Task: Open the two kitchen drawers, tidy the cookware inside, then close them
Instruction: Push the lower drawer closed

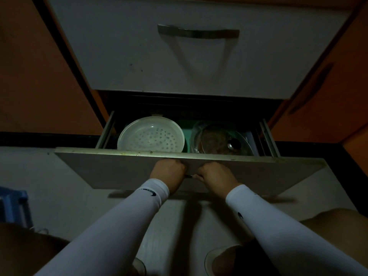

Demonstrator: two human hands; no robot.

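Two white-sleeved arms reach up mid-frame: left hand (168, 174) and right hand (216, 176), fingers curled tight around the handle of the pale lower drawer front (111, 172), pulled partly out. Inside, a white perforated round steamer tray (150, 137) sits left of a glass lid (221, 139). Above, the grey upper drawer (123, 56) is shut.

Lower drawer (119, 170) pulled partly out beneath closed upper drawer (139, 56). Inside: perforated tray (150, 137) at left, glass lid (221, 139) at right, just beside it. Left hand (169, 173) and right hand (216, 176) side by side, closed on drawer-front handle.
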